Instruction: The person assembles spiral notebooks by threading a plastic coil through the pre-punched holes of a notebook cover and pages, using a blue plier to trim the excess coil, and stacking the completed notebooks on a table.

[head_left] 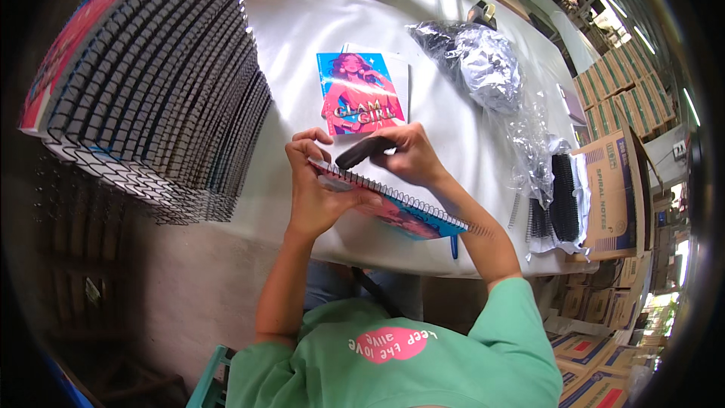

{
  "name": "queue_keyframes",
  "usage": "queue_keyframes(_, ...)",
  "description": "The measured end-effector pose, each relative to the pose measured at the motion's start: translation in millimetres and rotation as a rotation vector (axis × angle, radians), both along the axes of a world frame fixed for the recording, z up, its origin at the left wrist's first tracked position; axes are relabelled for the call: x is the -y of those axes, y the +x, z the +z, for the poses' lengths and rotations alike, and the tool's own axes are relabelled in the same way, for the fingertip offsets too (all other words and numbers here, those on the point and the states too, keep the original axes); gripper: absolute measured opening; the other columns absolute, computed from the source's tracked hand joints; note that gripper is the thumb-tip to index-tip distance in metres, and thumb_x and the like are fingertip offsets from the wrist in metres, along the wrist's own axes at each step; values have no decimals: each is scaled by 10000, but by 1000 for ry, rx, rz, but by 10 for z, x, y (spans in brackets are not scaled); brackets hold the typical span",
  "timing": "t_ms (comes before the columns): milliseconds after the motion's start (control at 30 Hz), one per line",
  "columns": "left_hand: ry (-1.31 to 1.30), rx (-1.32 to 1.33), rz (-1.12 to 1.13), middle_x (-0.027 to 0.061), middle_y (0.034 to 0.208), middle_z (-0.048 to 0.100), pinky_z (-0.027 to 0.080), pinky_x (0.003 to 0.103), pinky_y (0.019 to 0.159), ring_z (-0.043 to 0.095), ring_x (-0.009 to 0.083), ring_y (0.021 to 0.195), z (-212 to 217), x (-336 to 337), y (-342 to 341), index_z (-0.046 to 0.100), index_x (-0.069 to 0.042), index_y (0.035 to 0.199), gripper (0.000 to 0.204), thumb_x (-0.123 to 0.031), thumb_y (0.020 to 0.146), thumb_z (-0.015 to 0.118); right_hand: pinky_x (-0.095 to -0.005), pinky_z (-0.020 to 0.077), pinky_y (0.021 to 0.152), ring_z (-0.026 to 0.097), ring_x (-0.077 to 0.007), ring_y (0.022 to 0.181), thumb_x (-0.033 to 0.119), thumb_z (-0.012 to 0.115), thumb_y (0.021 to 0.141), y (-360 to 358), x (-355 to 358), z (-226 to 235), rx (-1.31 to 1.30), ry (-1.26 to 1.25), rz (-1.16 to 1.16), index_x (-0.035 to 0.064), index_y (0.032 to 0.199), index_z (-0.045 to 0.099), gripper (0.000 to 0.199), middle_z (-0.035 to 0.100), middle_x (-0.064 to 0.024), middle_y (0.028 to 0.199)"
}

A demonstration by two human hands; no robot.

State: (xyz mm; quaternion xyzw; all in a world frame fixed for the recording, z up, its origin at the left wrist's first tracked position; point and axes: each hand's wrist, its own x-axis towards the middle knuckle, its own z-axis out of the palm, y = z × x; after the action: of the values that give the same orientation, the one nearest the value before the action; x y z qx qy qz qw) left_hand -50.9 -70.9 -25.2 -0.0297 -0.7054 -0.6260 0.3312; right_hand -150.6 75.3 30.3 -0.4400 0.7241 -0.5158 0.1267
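My left hand grips a spiral notebook with a pink and blue cover, its thumb lying across the cover. The notebook is tilted, spine edge up, above the near side of the table. A wire coil runs along that edge, and its loose end sticks out past the right corner. Close over the coil's left end, my right hand is curled, with a dark elongated piece at its fingers; whether this is a finger cover or a tool, I cannot tell. Just beyond lies another illustrated notebook cover on white sheets.
A tall stack of coil-bound notebooks stands at the left. On the white-covered table lie a clear plastic bag, black coils and a blue pen. Cardboard boxes stand at the right.
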Motion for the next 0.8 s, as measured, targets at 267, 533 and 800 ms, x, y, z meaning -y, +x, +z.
queue_keyframes(267,39,-15,-37,42,999,318,373,240,840,372,103,881,78,-12,20,257,-105,983,845,-105,430,896,-304,480,557,623,-203,575,14,625,657,-179,40,-155,-179,78,-170,49,870,686,223,634,-145,673)
queue_keyframes(533,463,128,-154,-3,807,519,400,193,700,474,74,723,41,130,121,536,-2,878,296,-56,698,764,-419,290,1028,378,-337,1244,327,685,730,229,-1390,-384,-416,583,-851,47,1350,350,759,389,-178,1361)
queue_keyframes(800,259,-10,189,-3,745,537,381,196,612,468,75,685,423,-253,286,645,11,868,135,-20,753,708,-483,260,992,360,-348,1163,360,461,914,1459,-1465,-892,-454,828,-972,35,1378,298,589,395,-176,1275)
